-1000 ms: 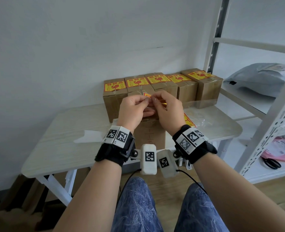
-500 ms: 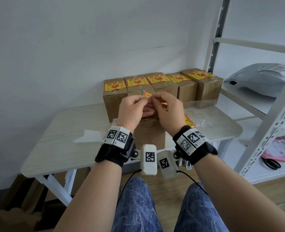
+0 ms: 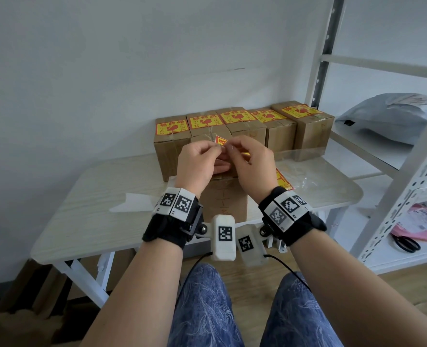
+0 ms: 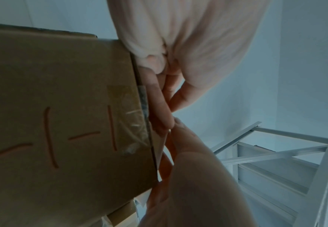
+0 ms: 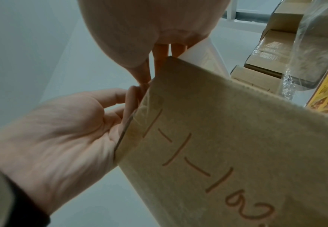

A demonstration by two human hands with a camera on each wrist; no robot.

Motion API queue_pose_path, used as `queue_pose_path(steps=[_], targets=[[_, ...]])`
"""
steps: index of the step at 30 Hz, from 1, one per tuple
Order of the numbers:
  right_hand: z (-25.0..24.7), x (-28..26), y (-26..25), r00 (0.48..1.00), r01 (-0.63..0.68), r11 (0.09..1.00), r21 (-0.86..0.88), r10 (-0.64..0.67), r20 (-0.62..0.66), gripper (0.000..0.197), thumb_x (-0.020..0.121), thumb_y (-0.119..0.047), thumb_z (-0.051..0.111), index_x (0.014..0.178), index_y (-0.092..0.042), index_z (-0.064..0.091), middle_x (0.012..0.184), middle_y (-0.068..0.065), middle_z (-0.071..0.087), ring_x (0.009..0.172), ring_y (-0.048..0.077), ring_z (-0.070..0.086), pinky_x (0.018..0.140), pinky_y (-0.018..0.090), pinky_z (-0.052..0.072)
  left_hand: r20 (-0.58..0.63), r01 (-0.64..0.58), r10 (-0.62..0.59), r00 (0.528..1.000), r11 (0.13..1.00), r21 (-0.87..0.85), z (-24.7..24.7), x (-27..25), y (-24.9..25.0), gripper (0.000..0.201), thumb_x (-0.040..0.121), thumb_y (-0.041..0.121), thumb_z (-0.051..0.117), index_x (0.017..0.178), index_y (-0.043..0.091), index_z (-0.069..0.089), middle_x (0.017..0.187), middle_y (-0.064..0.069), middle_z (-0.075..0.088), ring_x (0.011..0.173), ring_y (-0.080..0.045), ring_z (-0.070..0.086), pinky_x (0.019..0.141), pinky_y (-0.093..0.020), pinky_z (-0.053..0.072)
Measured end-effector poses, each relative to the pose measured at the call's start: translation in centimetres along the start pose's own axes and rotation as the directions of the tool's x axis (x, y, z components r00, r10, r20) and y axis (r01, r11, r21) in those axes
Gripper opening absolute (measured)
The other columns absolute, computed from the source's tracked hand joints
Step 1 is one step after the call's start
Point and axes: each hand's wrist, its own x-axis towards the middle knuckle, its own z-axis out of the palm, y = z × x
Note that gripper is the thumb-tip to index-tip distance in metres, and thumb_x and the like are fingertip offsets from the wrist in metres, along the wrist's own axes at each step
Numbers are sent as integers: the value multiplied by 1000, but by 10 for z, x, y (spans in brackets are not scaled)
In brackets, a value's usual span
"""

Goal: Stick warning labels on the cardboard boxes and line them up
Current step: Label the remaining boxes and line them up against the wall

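While I am sitting at the pale wood-grain table (image 3: pixel 87 196), this is how things are lying:

Left hand: my left hand (image 3: pixel 198 162) is hovering at the centre of the head view, fingers curled, thumb and forefinger pinching one edge of the red-and-yellow warning label (image 3: pixel 221 141).

Right hand: my right hand (image 3: pixel 251 162) is meeting it fingertip to fingertip, fingers curled too and pinching the same label from the other side.

Label: it is showing only as a sliver above my fingertips; I cannot tell whether its backing is coming off.

Near box: the plain brown cardboard box with orange handwriting (image 3: pixel 223 204) is standing on the table just below my hands, at the near edge.

Labelled boxes: five brown cardboard boxes with yellow labels on top (image 3: pixel 235 121) are standing side by side along the white wall, behind my hands.

Spare labels: a sheet of yellow labels (image 3: pixel 283 181) is lying right of the near box, beside crumpled clear plastic (image 3: pixel 315 171).

Shelf: white metal shelving (image 3: pixel 407 171) is filling the right of the frame.
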Motion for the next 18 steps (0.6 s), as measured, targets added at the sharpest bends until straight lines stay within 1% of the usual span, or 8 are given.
queue_pose_path(steps=[3,6,8,11,14,15,16,18], targets=[[-1,1,-5,1000,-1,1000,-5,1,17,19,96,-32,55,102,-25,71,94,-11,71,90,9,66,78,40,57,13,-28,28,1000,999,16,0,0,-1,16,97,6,58,94,3,73,86,-17,74,72,-22,74,65,-28,61],[-3,3,-8,1000,-1,1000,-18,2,30,17,95,-29,57,101,-24,72,92,-10,72,88,9,66,77,39,57,29,-55,54,998,998,35,0,0,-3,16,97,7,59,94,6,74,86,-14,74,73,-22,74,66,-28,62],[-5,5,-8,999,-5,1000,-13,6,42,15,95,-25,59,100,-22,73,89,-9,72,86,9,66,76,37,57,35,-72,70,997,996,54,-1,0,-5,16,97,7,59,92,10,75,86,-12,75,75,-24,75,69,-30,62],[-9,8,-9,998,2,1000,-14,-1,66,13,95,-20,60,97,-19,73,87,-8,72,82,7,65,73,25,55,42,-98,94,995,991,89,-1,0,-8,16,97,7,61,96,13,76,87,-10,76,75,-22,75,73,-32,62],[-14,12,-12,997,20,1000,-16,-18,79,12,94,-15,61,93,-18,73,81,-9,69,77,2,63,68,12,47,30,-116,114,993,989,93,0,0,-10,15,97,8,61,102,9,75,86,-9,76,72,-20,75,71,-31,62],[-15,13,-12,996,23,1000,-18,-21,85,12,94,-14,61,91,-17,73,80,-9,69,76,2,63,67,11,46,26,-125,123,992,987,98,1,0,-10,15,96,8,61,103,7,75,86,-9,76,72,-20,74,71,-30,62],[-16,14,-13,996,23,1000,-20,-21,91,12,94,-14,61,91,-16,73,80,-7,70,76,4,64,67,13,48,21,-133,132,991,986,103,1,-1,-10,16,96,8,62,104,6,75,86,-9,76,71,-19,74,70,-30,62],[-17,15,-13,995,24,999,-26,-21,95,13,94,-15,61,90,-15,73,79,-5,71,77,9,66,69,21,51,6,-149,150,989,983,109,2,-2,-11,16,96,9,63,104,6,76,85,-9,76,69,-18,74,69,-30,62]])
